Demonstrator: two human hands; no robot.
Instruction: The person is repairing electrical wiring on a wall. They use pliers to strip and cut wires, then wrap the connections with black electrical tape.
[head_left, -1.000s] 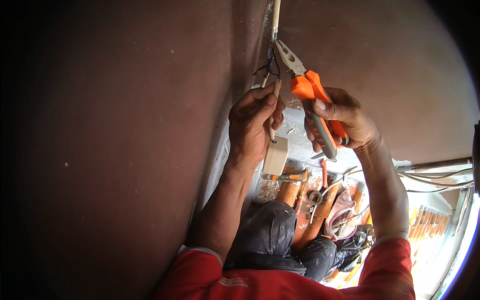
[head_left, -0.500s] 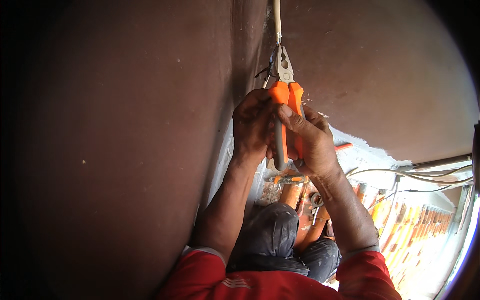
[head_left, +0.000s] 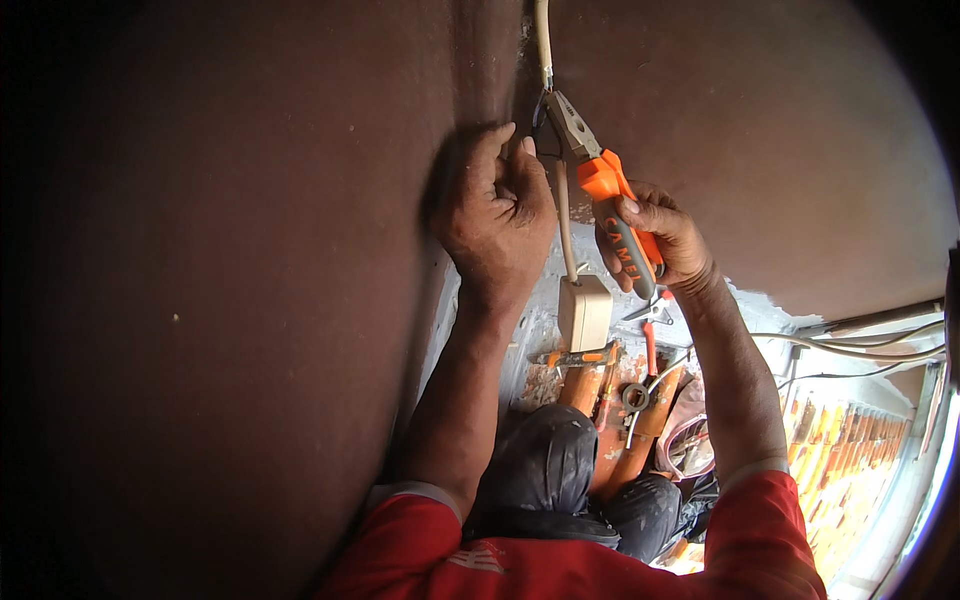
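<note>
Orange-and-grey pliers (head_left: 612, 200) are in my right hand (head_left: 645, 235), their jaws at the dark wires (head_left: 542, 128) below the end of an upper cream cable (head_left: 543, 45). My left hand (head_left: 492, 205) is beside the wires, fingers curled with the index raised; whether it pinches anything is hidden. A lower cream cable (head_left: 564, 220) runs from the wires down to a cream box (head_left: 585, 315), to the right of my left wrist.
Brown walls (head_left: 250, 250) meet at a corner. Below, red-handled pliers (head_left: 650, 345), an orange-and-black tool (head_left: 575, 357), a tape roll (head_left: 633, 397) and a pink bag (head_left: 688, 430) lie on orange tiles. Several cables (head_left: 860, 350) cross at the right.
My left hand has shifted up and left, letting go of the lower cream cable. The pliers, upright half a second ago, tilt again as my right hand has moved rightward.
</note>
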